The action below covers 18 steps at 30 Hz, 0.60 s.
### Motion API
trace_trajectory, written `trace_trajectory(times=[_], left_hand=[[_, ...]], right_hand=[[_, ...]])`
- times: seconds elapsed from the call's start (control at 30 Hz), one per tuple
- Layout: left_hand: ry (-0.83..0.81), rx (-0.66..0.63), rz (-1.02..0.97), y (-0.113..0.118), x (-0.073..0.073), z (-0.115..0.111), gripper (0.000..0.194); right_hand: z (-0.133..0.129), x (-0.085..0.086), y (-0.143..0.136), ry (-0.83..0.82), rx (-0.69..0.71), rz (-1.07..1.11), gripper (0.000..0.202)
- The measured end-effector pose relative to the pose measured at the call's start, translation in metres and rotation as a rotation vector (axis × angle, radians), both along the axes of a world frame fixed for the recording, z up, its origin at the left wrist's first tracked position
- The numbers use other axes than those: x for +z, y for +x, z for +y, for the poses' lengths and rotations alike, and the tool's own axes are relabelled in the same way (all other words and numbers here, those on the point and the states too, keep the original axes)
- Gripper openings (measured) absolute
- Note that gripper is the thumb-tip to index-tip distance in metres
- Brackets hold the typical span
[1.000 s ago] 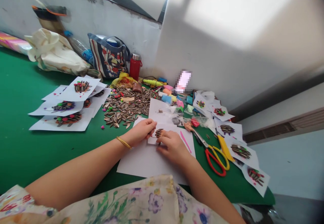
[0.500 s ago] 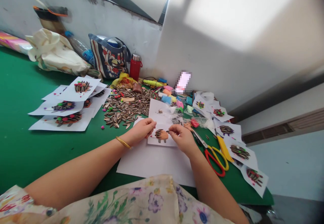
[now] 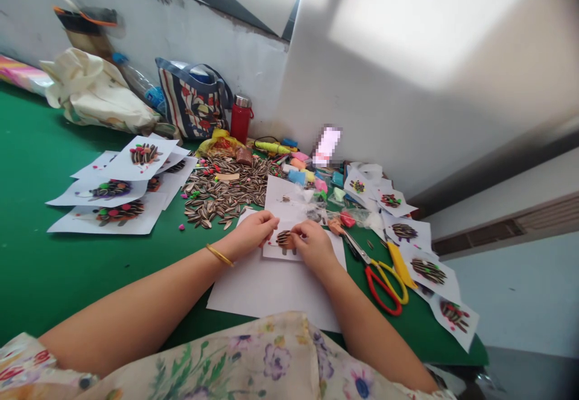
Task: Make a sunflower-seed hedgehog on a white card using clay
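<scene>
A white sheet [image 3: 275,201] bears a small orange clay animal shape [image 3: 286,241] with striped seeds on it and dark legs. At its left edge my left hand [image 3: 257,231] has its fingers pinched together; whatever is between them is too small to make out. My right hand [image 3: 313,244] is over the right part of the clay shape, thumb and forefinger pinched, and its fingertips hide what they hold. Larger white paper [image 3: 271,291] lies underneath. Behind my left hand spreads a pile of striped seeds [image 3: 221,198].
Scissors [image 3: 382,285] with red and yellow handles lie right of my right hand. Finished seed pictures lie at the left [image 3: 104,225] and right [image 3: 452,285]. A red bottle [image 3: 240,121], a striped bag [image 3: 194,101] and clay packets [image 3: 297,177] stand or lie at the back.
My right hand has moved slightly left, over the orange clay shape, covering more of it. The dark seed that showed at its fingertips is now hidden. My left hand has stayed in place.
</scene>
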State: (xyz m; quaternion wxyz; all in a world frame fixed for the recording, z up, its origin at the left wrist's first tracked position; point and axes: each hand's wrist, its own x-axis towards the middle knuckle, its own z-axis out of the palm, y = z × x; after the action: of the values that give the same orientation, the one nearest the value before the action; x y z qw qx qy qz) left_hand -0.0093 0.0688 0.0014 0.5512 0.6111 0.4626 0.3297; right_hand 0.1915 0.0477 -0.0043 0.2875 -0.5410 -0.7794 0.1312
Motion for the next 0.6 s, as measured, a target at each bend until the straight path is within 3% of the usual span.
trace_trajectory(times=[0.6], left_hand=[[-0.002,0.0,-0.02,0.0008,-0.0024,0.0004,0.033]], right_hand=[[0.0001,0.0007,-0.0042,0.152,0.052,-0.258,0.011]])
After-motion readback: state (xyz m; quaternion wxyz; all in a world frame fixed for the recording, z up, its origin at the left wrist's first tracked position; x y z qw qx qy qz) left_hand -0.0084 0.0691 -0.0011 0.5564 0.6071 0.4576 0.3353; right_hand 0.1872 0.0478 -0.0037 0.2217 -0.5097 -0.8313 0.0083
